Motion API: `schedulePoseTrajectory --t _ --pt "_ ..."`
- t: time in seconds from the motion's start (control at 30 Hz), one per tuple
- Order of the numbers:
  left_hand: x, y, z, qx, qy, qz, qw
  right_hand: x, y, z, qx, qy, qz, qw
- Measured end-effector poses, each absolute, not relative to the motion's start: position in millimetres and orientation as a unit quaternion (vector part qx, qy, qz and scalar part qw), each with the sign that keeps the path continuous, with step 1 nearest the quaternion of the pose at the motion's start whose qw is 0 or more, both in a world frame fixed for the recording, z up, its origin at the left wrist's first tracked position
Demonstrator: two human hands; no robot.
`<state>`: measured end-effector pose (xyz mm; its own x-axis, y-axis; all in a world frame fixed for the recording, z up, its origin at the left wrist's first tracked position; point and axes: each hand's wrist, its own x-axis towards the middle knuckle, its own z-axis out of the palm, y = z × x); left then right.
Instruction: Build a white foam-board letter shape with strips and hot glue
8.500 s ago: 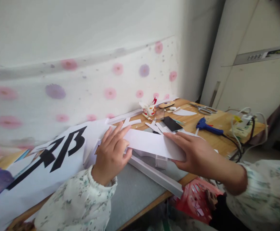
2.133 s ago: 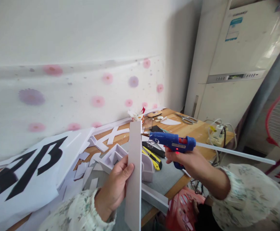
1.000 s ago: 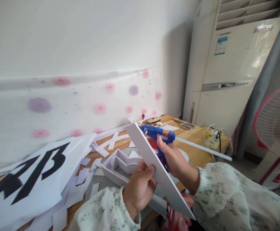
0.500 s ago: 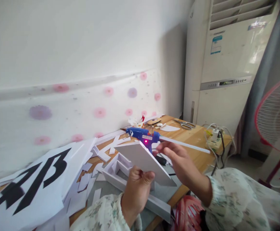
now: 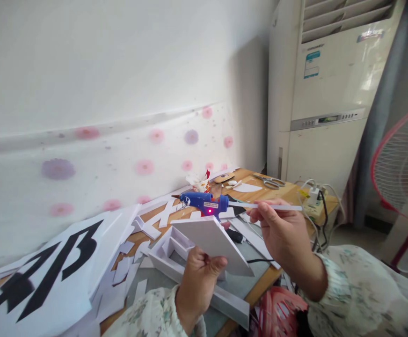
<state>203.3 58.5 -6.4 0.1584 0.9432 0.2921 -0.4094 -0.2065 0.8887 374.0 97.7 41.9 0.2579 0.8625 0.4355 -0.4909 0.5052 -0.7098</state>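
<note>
My left hand (image 5: 200, 281) is closed on a flat white board (image 5: 207, 238), which is tilted up with the thumb on its near face. Just beyond the board's top edge is a blue glue gun (image 5: 204, 202) with a lit red light, its nozzle pointing left. The board hides the gun's handle, and a fingertip shows beside it. A long pale glue stick (image 5: 241, 204) runs out of the gun's back end. My right hand (image 5: 284, 234) pinches this stick between thumb and fingers. Beneath the board lies a white box-like letter frame (image 5: 165, 267).
White offcuts (image 5: 123, 267) and a sheet with black shapes (image 5: 60, 267) cover the table's left. Scissors (image 5: 269, 181), a paper cup (image 5: 200, 186) and a power strip (image 5: 311, 206) sit further back. A pink fan (image 5: 400, 173) stands right; a red basket (image 5: 281, 311) is below the table edge.
My right hand has moved from beside the gun's handle back to the right and now grips the glue stick. The gun and board have dropped slightly.
</note>
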Motion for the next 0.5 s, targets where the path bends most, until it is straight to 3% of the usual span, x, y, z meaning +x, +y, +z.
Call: schedulePoseTrajectory --t 0.17,0.23,0.37,0.5 --pt "209 55 -4 0.479 0.245 0.594 0.598 371 101 35 -0.224 -0.434 0.455 0.745" --pt "213 53 -2 0.458 0.228 0.592 0.622 368 102 31 -0.227 -0.476 0.499 0.687" --pt "218 49 0 0.423 0.218 0.572 0.668 358 99 23 -0.215 -0.568 0.625 0.491" --pt "216 50 0 0.405 0.216 0.517 0.722 350 99 18 -0.222 -0.508 0.674 0.487"
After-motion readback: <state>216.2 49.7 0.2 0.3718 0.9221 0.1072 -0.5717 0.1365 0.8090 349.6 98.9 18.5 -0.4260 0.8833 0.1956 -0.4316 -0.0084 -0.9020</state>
